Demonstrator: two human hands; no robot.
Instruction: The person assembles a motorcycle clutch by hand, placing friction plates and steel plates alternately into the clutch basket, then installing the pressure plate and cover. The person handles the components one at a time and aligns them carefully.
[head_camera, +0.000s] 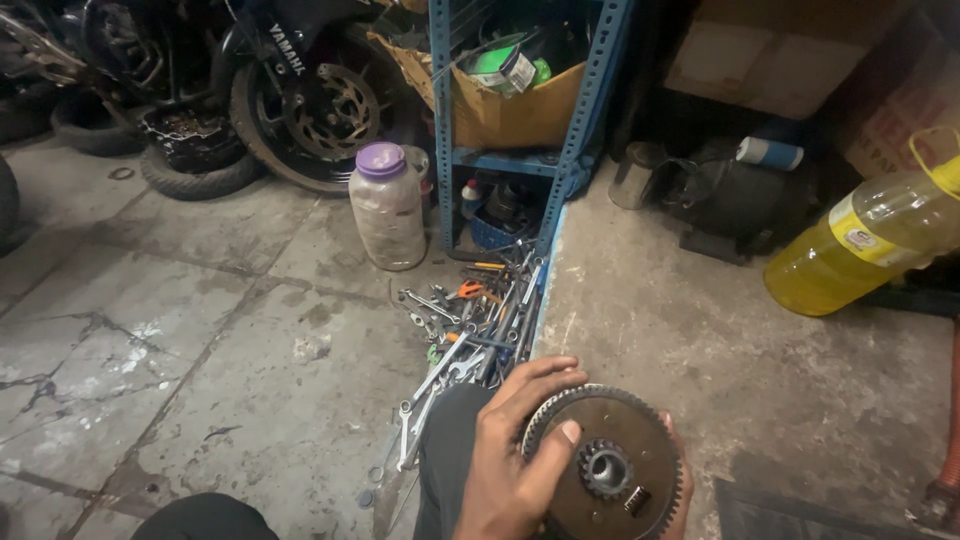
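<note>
A large round metal gear (610, 465) with teeth round its rim and a small toothed hub in its middle is at the bottom centre of the head view. My left hand (512, 450) grips its left edge, thumb pressed on the gear's face. My right hand (682, 480) is mostly hidden behind the gear; only fingertips show at its right rim, holding it from behind. The gear is over my knee (450, 450), clad in dark trousers.
A pile of wrenches and hand tools (470, 330) lies on the floor ahead. A plastic jar with a purple lid (386, 205) stands by a blue metal rack (580, 120). A yellow liquid bottle (865, 245) lies on the raised concrete ledge at right. A motorcycle wheel (310, 110) and tyres are at the far left.
</note>
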